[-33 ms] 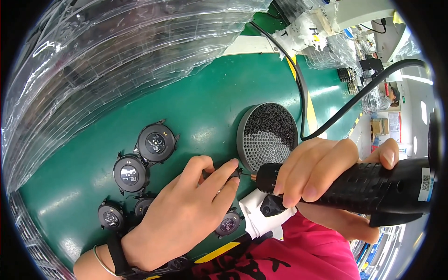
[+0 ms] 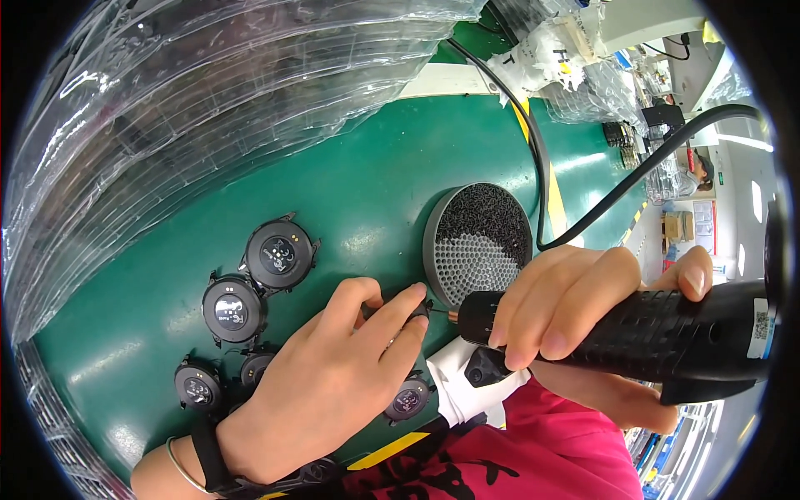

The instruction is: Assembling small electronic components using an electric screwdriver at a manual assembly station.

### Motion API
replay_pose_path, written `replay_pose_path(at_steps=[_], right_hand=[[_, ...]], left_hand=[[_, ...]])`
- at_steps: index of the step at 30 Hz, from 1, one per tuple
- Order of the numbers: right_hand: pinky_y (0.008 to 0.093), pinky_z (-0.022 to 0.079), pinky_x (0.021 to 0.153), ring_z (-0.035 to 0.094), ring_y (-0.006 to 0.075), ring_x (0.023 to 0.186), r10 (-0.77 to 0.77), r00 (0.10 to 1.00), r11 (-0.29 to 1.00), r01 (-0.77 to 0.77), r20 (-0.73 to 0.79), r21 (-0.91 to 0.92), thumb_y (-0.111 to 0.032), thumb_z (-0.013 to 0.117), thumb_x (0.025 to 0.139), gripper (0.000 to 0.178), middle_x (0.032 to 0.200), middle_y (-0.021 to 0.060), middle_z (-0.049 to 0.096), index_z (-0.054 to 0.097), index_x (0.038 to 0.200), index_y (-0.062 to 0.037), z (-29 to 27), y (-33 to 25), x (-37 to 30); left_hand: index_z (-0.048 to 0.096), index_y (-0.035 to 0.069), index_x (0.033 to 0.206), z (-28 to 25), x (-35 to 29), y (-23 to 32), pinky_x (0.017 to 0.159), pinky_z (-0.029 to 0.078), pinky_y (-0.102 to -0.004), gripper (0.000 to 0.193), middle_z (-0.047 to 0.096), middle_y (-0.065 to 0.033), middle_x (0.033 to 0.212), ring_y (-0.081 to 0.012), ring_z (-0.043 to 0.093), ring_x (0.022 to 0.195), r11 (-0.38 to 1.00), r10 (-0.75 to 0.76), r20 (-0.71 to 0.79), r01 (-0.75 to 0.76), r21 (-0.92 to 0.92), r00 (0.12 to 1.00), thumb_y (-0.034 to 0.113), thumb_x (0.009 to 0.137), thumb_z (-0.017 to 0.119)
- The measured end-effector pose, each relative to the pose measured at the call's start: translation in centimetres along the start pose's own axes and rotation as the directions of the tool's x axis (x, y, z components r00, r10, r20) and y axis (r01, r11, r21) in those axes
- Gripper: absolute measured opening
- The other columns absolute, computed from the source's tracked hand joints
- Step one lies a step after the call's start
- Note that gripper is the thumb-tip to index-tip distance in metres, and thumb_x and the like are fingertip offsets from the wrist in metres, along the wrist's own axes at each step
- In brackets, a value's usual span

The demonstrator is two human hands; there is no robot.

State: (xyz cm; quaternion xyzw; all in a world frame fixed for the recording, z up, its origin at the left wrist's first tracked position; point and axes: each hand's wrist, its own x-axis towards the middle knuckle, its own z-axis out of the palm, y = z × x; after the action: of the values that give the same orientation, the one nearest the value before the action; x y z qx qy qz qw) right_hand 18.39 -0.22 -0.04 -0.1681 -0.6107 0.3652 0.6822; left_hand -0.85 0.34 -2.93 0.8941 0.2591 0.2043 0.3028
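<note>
The smooth, glossy green worktop [image 2: 375, 175] bears straight yellow tape stripes [image 2: 387, 451]. Round black watch cases [image 2: 277, 255] show silvery-white markings and gold dots. The cylindrical screwdriver [image 2: 642, 343] is black; the round, dark-rimmed tray [image 2: 477, 265] has a grey honeycomb pattern. The fabric shirt [image 2: 583, 437] is deep pink with black print.

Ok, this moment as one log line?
left hand: on mostly hidden watch; right hand: gripping driver; bit: at watch edge; dish: partly filled

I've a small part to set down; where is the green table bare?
Bare green table lies between the clear plastic and round dish, and left of the watch bodies. It's crowded around the left hand and right hand.
</note>
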Motion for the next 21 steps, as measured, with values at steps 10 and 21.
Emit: replay_pose_path(at_steps=[10, 21], right_hand=[[0.0384, 0.051, 0.05, 0.058, 0.0287, 0.052, 0.129, 0.978, 0.992, -0.126, 0.161, -0.03, -0.032, 0.069, 0.083, 0.057, 0.079, 0.0188, 0.059, 0.03, 0.121, -0.0149, 0.3, -0.8, -0.7], [0.0317, 0.053, 0.039, 0.06, 0.0207, 0.044, 0.046, 0.978, 0.995, -0.026, 0.206, -0.1, -0.057, 0.065, 0.086, 0.07, 0.071, 0.0121, 0.059, 0.03, 0.127, -0.0116, 0.0, 0.4, -0.9]], left_hand=[[0.066, -0.001, 0.107, 0.7, -0.8, -0.3, 0.071, 0.054, -0.0313, 0.037, 0.061, -0.0095, 0.123, -0.0281, 0.054, 0.097, 1.0, -0.005, -0.019, 0.005, 0.017, 1.0, 0.006, 0.071, 0.072], [0.066, 0.0, 0.107, 0.8, -1.1, -0.1, 0.075, 0.053, -0.0315, 0.037, 0.06, -0.0091, 0.125, -0.0275, 0.053, 0.098, 1.0, -0.013, 0.009, 0.013, 0.008, 1.0, 0.008, 0.072, 0.072]])
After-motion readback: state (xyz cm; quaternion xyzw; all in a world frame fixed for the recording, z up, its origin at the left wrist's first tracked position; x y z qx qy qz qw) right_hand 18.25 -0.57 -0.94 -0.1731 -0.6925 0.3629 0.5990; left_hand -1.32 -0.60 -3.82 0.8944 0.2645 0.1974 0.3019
